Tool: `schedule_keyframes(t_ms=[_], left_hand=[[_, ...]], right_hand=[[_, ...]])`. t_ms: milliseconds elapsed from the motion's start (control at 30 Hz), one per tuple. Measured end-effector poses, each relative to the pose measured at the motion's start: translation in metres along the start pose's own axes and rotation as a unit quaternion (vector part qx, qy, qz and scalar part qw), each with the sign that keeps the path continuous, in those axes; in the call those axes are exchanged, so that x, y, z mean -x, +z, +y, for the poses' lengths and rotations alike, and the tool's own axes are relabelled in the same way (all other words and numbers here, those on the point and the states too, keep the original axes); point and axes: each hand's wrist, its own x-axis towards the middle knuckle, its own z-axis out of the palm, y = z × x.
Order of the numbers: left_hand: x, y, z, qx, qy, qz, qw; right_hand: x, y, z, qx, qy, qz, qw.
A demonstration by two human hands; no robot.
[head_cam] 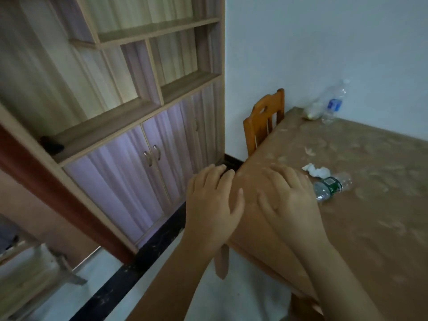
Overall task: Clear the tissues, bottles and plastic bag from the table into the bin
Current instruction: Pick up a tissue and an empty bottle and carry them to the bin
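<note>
At lower centre the left hand [209, 200] and right hand [290, 200] are held over the tabletop [370, 216] corner, fingers [218, 171] straight and nothing gripped, seemingly readied for a reach. A tissue [317, 170] and a lying bottle [331, 187] are seen just beside the right hand. An upright bottle [335, 103] and plastic bag [313, 111] are left at upper right.

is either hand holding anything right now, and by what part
Nothing is held: the left hand and right hand are both open and empty.

Open passage across the middle and right of the worktop [382, 205]. Near the left edge a lying bottle [331, 186] sits just beside a crumpled tissue [317, 170]. At the far left corner an upright bottle [335, 103] and plastic bag [313, 111] crowd the wall [324, 42]; a chair [264, 126] flanks that edge.
</note>
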Motion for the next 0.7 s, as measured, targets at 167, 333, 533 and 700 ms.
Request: schedule_keyframes(t_ms=[167, 333, 533, 700], left_hand=[[-0.039, 0.044, -0.017, 0.044, 0.034, -0.041, 0.998], [-0.083, 0.087, -0.033, 0.092, 0.093, -0.079, 0.988], [-0.131, 0.139, -0.047, 0.143, 0.157, -0.119, 0.97], [-0.157, 0.18, -0.038, 0.176, 0.195, -0.162, 0.951]], right_hand=[[-0.026, 0.02, 0.026, 0.052, 0.053, -0.001, 0.997], [-0.051, 0.04, 0.048, 0.119, 0.114, 0.04, 0.986], [-0.083, 0.058, 0.062, 0.18, 0.193, 0.049, 0.963], [-0.084, 0.065, 0.086, 0.216, 0.268, 0.06, 0.937]])
